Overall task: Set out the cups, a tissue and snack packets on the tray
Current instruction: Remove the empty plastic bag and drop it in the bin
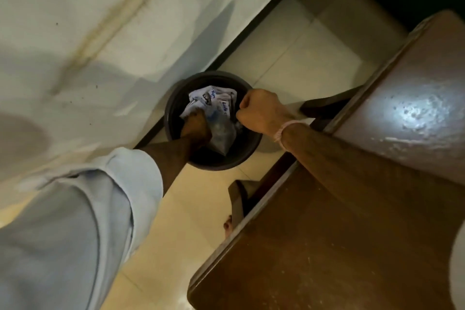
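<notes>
A dark round bin (176,98) stands on the floor against the wall. Inside it lie crumpled white packets (214,100) with blue print and a clear plastic wrapper (224,136). My left hand (196,127) reaches down into the bin, in shadow, its fingers curled on the packets. My right hand (261,111) is a closed fist at the bin's right rim, and the rim runs under it. No tray, cups or tissue are in view.
A brown wooden table (352,234) fills the right side, its dark legs (327,106) close to the bin. A white wall (100,33) with a dark skirting (251,25) is on the left. Cream floor tiles (289,58) lie between. Toes (227,225) show by the table edge.
</notes>
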`<state>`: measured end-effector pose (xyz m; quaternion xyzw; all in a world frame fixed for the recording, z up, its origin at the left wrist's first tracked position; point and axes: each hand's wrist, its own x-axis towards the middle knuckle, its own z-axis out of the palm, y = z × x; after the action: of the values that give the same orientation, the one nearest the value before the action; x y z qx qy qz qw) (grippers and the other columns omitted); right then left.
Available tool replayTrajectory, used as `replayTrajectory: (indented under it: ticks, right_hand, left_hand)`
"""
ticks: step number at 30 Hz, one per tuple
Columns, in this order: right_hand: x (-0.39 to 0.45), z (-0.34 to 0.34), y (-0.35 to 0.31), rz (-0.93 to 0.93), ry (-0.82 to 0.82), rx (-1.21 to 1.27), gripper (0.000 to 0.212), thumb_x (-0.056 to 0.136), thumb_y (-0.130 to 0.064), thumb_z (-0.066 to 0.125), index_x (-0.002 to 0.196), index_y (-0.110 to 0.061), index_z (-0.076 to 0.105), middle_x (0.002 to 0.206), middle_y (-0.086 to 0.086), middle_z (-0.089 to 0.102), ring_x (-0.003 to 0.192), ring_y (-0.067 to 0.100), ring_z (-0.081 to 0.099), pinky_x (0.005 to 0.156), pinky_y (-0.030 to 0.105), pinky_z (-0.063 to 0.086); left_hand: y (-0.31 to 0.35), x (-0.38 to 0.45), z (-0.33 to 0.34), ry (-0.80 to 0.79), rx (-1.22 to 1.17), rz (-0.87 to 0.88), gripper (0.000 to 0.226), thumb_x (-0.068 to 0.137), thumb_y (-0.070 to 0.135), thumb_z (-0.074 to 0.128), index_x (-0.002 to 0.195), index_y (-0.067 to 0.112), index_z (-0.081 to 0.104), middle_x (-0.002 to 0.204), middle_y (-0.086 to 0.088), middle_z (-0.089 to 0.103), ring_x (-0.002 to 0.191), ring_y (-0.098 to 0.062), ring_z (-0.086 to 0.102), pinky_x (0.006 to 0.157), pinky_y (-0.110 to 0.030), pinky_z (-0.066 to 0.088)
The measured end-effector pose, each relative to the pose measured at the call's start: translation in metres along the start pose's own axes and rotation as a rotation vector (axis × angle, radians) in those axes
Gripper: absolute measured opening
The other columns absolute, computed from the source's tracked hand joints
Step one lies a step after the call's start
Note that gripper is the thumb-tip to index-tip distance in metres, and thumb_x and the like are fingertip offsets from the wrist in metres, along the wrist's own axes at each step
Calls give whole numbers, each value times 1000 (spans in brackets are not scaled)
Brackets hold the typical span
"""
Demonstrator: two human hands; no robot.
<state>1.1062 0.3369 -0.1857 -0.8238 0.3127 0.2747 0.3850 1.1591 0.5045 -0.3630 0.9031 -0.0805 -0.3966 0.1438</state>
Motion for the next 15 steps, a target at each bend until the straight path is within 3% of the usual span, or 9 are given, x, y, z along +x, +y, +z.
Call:
replayTrajectory:
  ticks: [6, 11, 15]
  right_hand:
    - [-10, -12, -2, -173, -84, -235, 37, 93, -22, 58, 126, -6, 60, 127, 16, 63, 113, 30, 60, 86, 29, 46]
    - [-35, -66, -15, -232, -56, -266, 51, 94, -32, 58, 138, -11, 45, 138, 17, 53, 124, 34, 52, 98, 36, 43]
    - [-71, -136, -42, -227, 79, -263, 64, 94, -38, 56, 149, -16, 31, 145, 17, 48, 130, 33, 48, 104, 37, 40]
  left_hand:
    - [17, -18, -46, -26, 191, 44, 97, 75, 28, 79, 150, 2, 22, 151, -26, 32, 137, -44, 35, 112, -47, 31]
    - [71, -53, -115, 11, 183, 207, 82, 78, 31, 78, 144, 5, 37, 145, -23, 45, 133, -38, 44, 109, -42, 37]
    - [141, -98, -183, 60, 121, 270, 80, 82, 32, 74, 147, 10, 32, 141, -21, 44, 128, -40, 46, 103, -47, 43]
